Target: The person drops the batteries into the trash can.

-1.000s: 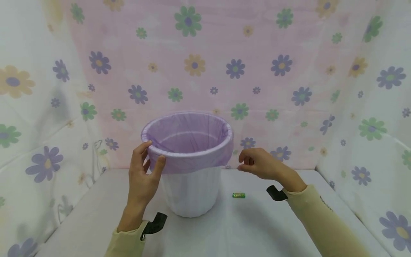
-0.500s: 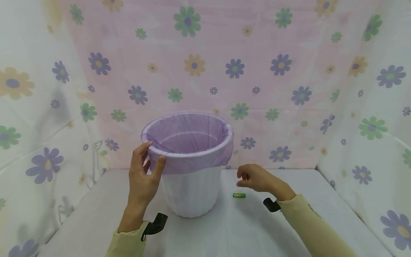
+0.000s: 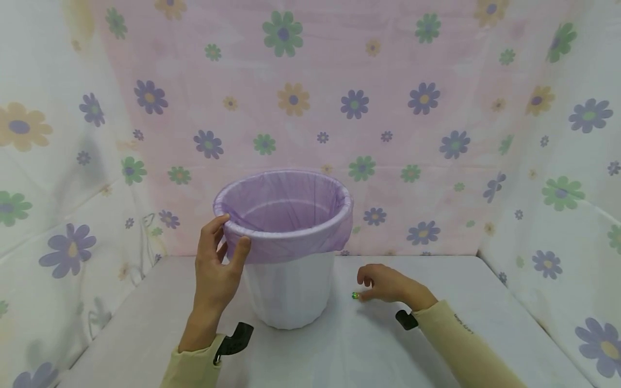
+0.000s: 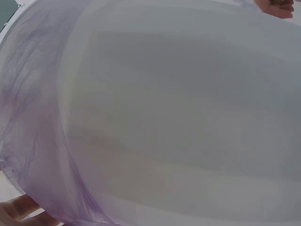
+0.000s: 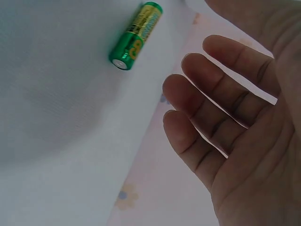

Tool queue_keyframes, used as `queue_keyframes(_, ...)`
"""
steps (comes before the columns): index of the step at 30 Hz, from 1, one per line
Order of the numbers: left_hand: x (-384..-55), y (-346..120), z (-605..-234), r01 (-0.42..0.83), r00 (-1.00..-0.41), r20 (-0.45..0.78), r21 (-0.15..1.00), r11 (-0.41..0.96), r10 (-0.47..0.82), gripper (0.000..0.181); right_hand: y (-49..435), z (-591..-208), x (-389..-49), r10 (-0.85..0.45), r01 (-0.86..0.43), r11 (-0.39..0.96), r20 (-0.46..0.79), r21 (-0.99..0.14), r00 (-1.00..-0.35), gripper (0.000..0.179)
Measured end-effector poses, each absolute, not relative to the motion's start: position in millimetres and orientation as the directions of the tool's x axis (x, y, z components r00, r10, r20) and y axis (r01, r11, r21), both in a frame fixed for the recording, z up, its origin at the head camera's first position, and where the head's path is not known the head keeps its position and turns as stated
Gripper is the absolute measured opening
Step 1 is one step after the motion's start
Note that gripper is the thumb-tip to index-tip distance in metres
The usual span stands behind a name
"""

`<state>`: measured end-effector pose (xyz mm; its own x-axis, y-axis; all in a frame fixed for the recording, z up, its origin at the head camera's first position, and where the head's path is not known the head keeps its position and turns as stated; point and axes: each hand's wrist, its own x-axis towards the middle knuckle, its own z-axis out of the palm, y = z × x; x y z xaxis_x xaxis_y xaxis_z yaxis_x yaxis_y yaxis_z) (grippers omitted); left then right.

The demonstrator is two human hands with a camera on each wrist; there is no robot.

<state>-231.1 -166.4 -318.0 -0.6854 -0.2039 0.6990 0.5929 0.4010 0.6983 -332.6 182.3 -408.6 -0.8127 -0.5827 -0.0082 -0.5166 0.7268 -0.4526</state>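
A white trash can (image 3: 288, 293) stands upright, lined with a purple plastic bag (image 3: 291, 250) folded over its rim. My left hand (image 3: 215, 280) holds the can at its left side, fingertips at the rim and thumb against the bag's front; in the left wrist view, parts of its fingers (image 4: 23, 207) show beside the bag. A small green and gold battery (image 5: 136, 37) lies on the white cloth to the right of the can. Close over it is my right hand (image 3: 390, 283), fingers loosely bent and holding nothing; its thumb covers part of the battery in the head view.
The white-covered table (image 3: 335, 355) runs back to a pink curtain (image 3: 320, 64) printed with flowers. White flowered curtains flank it on the left and right. A black wrist mount (image 3: 235, 338) sits on the left cuff, another (image 3: 406, 320) on the right.
My right hand has come down from beside the bin's bag to just over the battery, its fingers spreading apart a little. The left hand and the trash can have stayed in place.
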Motion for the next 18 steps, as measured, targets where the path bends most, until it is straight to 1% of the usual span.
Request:
queue_keyframes(11, -232.0, -166.7, -318.4, 0.595, -0.691, 0.692, 0.709, 0.380, -0.209, 0.053, 180.6, -432.8, -342.7, -0.588, -0.531, 0.742, -0.017, -0.411, -0.809, 0.034)
queue_keyframes(18, -233.0, -167.5, -318.9, 0.597, -0.689, 0.696, 0.703, 0.386, -0.202, 0.053, 178.1, -439.6, -345.6, -0.568, -0.498, 0.752, -0.041, -0.431, -0.822, 0.035)
